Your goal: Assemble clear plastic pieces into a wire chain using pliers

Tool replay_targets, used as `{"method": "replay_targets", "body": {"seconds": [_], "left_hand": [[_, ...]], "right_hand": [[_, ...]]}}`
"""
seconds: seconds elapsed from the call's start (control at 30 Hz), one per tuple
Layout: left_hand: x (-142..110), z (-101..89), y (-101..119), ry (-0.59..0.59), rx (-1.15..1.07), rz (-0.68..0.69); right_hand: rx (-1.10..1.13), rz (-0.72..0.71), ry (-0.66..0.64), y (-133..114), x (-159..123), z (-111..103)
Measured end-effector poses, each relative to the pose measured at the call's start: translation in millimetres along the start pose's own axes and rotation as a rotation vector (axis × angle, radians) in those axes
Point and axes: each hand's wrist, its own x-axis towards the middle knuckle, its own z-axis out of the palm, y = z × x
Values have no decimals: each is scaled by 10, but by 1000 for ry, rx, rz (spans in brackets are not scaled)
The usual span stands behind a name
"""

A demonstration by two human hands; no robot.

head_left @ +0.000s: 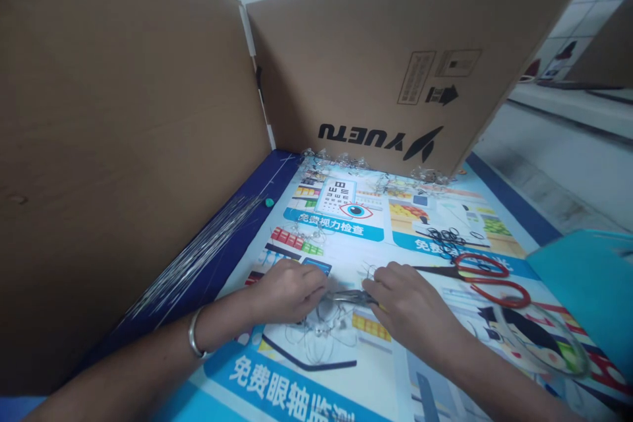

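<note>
My left hand [293,290] is closed in a pinch beside the jaws of small metal pliers [349,297]. A thin curved wire [320,310] seems to come out below its fingertips, though the grip itself is mostly hidden. My right hand [403,293] is closed round the pliers' yellowish handles, which run under its fingers; the jaws point left. Under both hands, a loose cluster of thin bent wire pieces [324,333] lies on the printed sheet. Another fine wire bit [368,270] shows by the right fingertips.
Red-handled scissors [499,300] lie to the right, near a dark wire pile [448,239]. Straight wires [198,254] are bundled along the left. Cardboard panels [356,72] wall the left and back, with more wire pieces [341,159] along the base. A turquoise object [583,277] stands at right.
</note>
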Motion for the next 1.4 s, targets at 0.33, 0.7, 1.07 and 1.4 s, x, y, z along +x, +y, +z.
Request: {"method": "replay_targets", "body": {"seconds": [0.33,0.7,1.07,1.4], "left_hand": [[-10,106,24,50,-19,-78],[6,113,71,56,-45,-130],[5,119,68,37,41,-72],[-29,214,50,61,62,-35]], "right_hand": [[-181,-53,36,-188,49,68],[-219,-52,27,-230,63,10],[-248,-36,72,-243,50,45],[-240,-3,56,-261,49,52]]}}
